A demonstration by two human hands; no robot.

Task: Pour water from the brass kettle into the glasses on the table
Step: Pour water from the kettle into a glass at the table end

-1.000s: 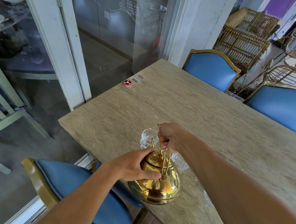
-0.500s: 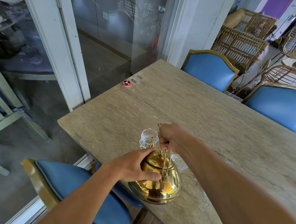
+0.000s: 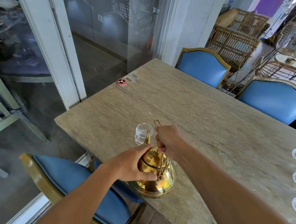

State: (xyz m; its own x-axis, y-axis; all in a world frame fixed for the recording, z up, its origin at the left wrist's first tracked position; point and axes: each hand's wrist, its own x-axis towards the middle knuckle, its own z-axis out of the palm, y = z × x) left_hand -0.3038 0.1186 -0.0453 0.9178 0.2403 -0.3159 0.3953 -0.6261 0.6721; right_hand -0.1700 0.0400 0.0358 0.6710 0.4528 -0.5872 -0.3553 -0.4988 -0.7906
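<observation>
Brass kettle (image 3: 160, 185) in both hands (image 3: 132, 164) (image 3: 167, 140)

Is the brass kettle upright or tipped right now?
Tipped: the brass kettle leans forward, its spout at the rim of the glass.

Right hand (image 3: 167, 140) grips the tilted brass kettle (image 3: 155, 176)'s handle; left hand (image 3: 132, 164) steadies it over a glass (image 3: 141, 132).

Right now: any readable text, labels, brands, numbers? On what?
None readable.
Pale markings on the red disc, at the table edge: too small to read.
Two grey patches beside it: too blurred to tell.
No marking visible on the brass kettle.
</observation>
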